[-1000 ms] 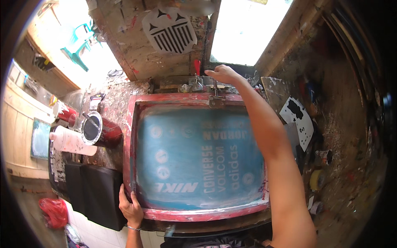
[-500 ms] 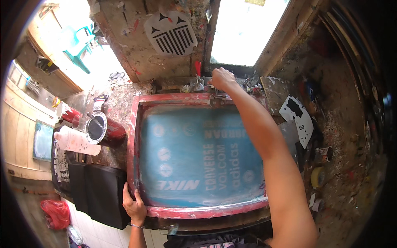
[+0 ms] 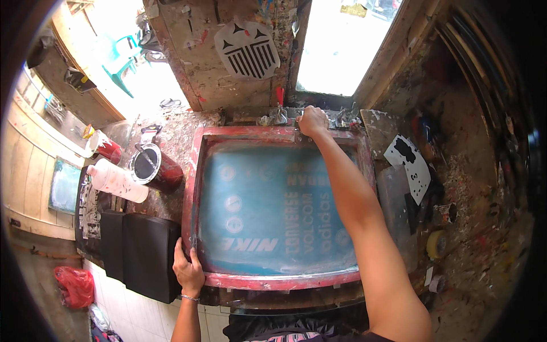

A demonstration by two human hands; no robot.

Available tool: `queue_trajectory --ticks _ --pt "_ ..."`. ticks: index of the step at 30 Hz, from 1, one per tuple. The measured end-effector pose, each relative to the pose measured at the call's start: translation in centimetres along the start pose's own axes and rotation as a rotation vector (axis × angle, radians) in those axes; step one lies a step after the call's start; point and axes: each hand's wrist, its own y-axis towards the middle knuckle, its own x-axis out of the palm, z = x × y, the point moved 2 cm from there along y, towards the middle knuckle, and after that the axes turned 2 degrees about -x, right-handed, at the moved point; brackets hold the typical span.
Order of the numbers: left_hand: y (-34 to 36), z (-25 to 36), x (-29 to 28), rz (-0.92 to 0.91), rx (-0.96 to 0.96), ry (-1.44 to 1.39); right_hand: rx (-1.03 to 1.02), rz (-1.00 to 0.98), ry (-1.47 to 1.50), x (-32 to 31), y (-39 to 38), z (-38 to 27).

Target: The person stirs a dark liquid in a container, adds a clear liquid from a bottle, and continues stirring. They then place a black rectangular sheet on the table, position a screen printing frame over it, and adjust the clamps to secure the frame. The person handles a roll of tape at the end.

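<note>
Red frame (image 3: 279, 281) centred on the desk (image 3: 185, 121), left hand (image 3: 189, 273) clasping its near left corner, black case (image 3: 151, 256) crowding that edge, right hand (image 3: 313, 121) fisted at the far edge, its grip hidden

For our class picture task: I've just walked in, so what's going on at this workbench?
A person is handling a red-edged frame with a blue screen on a paint-stained workbench. The left grip touches the frame's near left corner, beside a black flat item. The right grip is curled at the far edge; what is inside it is hidden. A red can and a pale bottle are to the frame's left.
</note>
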Motion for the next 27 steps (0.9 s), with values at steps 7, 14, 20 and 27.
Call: queue_trajectory --ticks 7,14,20,27 --pt "0.1 0.6 -0.3 0.005 -0.008 0.014 -0.057 0.004 0.110 0.2 1.0 1.7" --pt "0.4 1.1 0.1 0.004 -0.011 0.020 -0.053 -0.237 0.111 -0.1 5.7 3.7" --pt "0.1 0.9 -0.2 0.006 -0.029 0.044 0.088 -0.142 0.020 -0.9 4.6 -0.3" --pt "0.0 0.5 -0.1 0.009 -0.017 0.051 -0.125 -0.157 -0.123 1.1 5.4 -2.3"
